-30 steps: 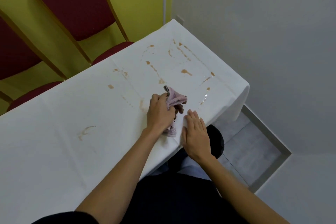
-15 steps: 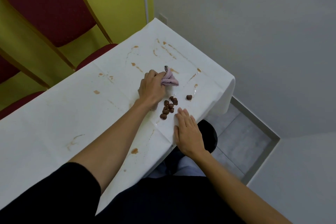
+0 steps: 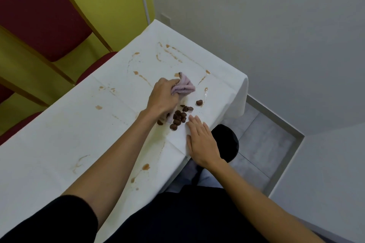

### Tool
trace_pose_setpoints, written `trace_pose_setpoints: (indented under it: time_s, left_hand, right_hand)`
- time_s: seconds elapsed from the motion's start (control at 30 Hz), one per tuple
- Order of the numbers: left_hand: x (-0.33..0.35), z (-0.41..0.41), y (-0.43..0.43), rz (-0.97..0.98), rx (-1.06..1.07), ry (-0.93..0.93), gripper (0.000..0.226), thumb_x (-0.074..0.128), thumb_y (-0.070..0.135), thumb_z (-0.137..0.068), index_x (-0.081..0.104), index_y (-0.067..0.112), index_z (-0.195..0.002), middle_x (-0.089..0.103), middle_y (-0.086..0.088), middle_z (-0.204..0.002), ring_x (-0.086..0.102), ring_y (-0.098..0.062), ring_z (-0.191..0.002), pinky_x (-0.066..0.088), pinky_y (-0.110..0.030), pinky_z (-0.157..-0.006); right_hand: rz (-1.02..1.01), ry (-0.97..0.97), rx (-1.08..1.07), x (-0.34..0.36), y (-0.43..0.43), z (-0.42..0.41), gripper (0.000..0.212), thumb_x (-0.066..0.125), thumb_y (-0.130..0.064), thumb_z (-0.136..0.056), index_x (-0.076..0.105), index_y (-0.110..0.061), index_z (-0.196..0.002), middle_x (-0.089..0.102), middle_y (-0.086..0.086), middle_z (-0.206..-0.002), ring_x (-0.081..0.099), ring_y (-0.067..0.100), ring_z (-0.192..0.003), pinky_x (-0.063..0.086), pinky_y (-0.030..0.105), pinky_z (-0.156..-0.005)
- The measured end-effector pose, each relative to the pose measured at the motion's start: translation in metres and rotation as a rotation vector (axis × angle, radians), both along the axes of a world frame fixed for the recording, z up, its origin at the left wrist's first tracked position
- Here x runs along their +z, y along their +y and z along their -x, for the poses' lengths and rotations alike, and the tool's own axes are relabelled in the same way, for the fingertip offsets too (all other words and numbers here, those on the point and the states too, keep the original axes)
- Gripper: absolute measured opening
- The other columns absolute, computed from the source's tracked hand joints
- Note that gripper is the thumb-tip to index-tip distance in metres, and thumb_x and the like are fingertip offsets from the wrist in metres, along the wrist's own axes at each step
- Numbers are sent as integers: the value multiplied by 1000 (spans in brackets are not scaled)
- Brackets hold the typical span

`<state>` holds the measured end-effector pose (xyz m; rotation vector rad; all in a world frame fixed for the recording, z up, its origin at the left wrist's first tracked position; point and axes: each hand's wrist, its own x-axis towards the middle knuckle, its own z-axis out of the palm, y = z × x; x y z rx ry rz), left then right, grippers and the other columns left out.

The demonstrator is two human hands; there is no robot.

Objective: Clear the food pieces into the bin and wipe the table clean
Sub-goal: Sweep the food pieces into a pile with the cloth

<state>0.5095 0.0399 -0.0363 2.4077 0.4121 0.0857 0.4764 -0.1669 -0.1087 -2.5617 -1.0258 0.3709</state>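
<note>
black sleeve (image 3: 65,221), bare forearms, dark clothing

No text, number or brand can be read. A dark strip on the cloth (image 3: 184,87) gripped by the left hand (image 3: 163,97) is too small to make out.

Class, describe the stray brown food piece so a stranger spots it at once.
Find the end of the white table nearest the grey wall. By the lilac cloth lies a cluster of food pieces. The stray piece sits apart from them, nearer that end.
</note>
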Motion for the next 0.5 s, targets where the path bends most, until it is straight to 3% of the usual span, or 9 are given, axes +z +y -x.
trace_pose_setpoints:
  time_s: [0.17,0.3,0.5]
  left_hand:
    - [15,-44,-15,-171,-185,35,29,57,24,-93,67,29,-120,56,-5,-104,52,-23,-98,46,-36,-80]
    - [11,-55,-30,-284,-379,198,36,57,20,-92,66,34,-125,56,-3,-116,49,-28,-111,41,-45,-93]
    - [17,-44,-19,-409,-507,278,47,60,16,-88,64,41,-127,56,2,-115,47,-26,-110,34,-38,-85]
  right_hand:
    - [-8,-14,8,-4,-1,0,52,28,-29,-106,28,-12,-155,13,2,-166,4,17,-154,6,37,-125]
    - [-1,-16,25,-7,-2,-2,52,27,-29,-105,29,-12,-154,14,2,-166,5,17,-154,5,36,-125]
    - [-34,0,43,-7,-7,-7,50,31,-29,-104,33,-12,-152,19,3,-165,7,18,-153,6,36,-125]
